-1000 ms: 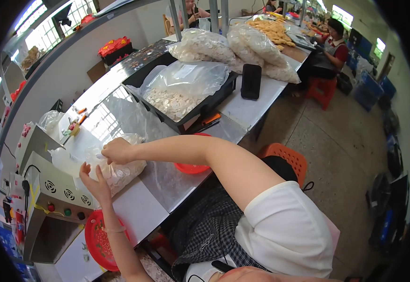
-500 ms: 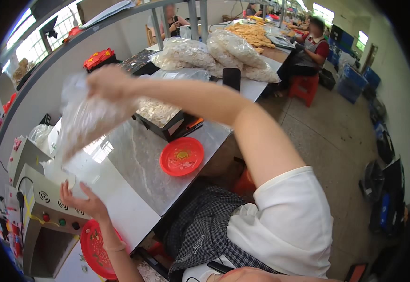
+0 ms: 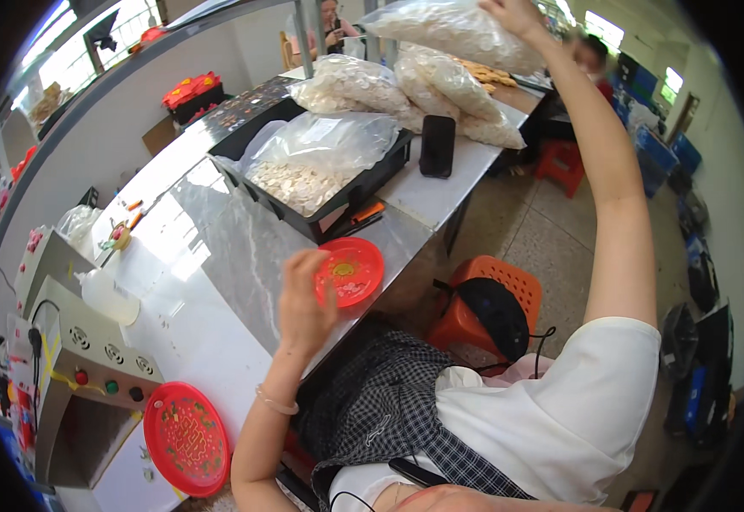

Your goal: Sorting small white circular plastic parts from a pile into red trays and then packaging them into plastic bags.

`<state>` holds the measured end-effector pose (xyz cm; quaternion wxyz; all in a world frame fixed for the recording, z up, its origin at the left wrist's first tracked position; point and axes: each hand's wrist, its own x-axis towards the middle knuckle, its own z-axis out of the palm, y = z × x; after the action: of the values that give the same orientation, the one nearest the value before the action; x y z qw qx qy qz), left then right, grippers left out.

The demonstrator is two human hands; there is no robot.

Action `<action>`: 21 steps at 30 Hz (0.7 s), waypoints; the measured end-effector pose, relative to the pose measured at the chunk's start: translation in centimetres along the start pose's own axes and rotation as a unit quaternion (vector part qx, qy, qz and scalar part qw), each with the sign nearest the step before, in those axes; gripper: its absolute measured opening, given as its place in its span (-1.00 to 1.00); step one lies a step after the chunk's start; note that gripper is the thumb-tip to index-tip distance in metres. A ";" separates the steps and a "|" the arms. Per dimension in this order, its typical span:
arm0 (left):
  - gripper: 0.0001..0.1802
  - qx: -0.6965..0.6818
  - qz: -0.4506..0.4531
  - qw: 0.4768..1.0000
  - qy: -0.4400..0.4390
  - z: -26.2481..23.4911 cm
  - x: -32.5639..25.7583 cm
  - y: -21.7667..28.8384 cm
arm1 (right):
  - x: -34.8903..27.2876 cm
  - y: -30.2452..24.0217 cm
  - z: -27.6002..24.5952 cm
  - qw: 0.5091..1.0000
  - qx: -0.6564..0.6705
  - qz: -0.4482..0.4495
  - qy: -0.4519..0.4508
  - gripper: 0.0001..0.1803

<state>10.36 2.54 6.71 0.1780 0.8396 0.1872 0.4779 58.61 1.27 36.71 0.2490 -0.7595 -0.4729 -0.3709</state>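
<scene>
My right hand (image 3: 513, 17), arm stretched up and far to the right, grips the end of a clear plastic bag of pale discs (image 3: 449, 36). That bag hangs above similar filled bags (image 3: 350, 90) piled on the far part of the table. Over the table's near edge my left hand (image 3: 306, 307) is raised with its fingers loosely apart and nothing in them. Close by it lies a small red plate (image 3: 360, 277), partly covered by the fingers. A black crate (image 3: 325, 224) behind the plate holds loose pale discs (image 3: 299, 183) and a crumpled clear bag (image 3: 329, 141).
A black phone (image 3: 437, 145) stands beside the crate. To the left are a grey machine (image 3: 99, 341) with buttons, a white bottle (image 3: 109, 294) and a larger red plate (image 3: 186, 439). An orange stool (image 3: 504, 277) stands at the table's right. Another person (image 3: 592, 55) sits farther back.
My right hand has swung the bag from the left side across to the far right, uncovering the crate. My left hand has moved right, from beside the machine to the small red plate.
</scene>
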 end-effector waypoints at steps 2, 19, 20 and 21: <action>-0.54 -0.047 0.032 0.992 -0.114 2.6 0.5 1.9 | -1.3 4.5 -1.0 0.998 -0.036 0.039 0.021 -0.65; -0.70 -0.020 0.329 0.840 -0.432 30.4 11.3 -2.8 | -12.3 32.6 4.9 0.947 -0.271 0.151 -0.084 -0.71; -0.72 -0.043 0.331 0.844 -0.420 31.0 11.5 -2.9 | -12.8 32.0 5.6 0.947 -0.259 0.168 -0.088 -0.73; -0.72 -0.039 0.330 0.842 -0.425 31.3 11.9 -3.4 | -12.8 31.4 6.6 0.947 -0.246 0.185 -0.092 -0.75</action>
<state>42.72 7.46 -1.17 0.1047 0.9647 -0.2141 0.1119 85.55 -14.18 21.60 0.0744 -0.9019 -0.2392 -0.3518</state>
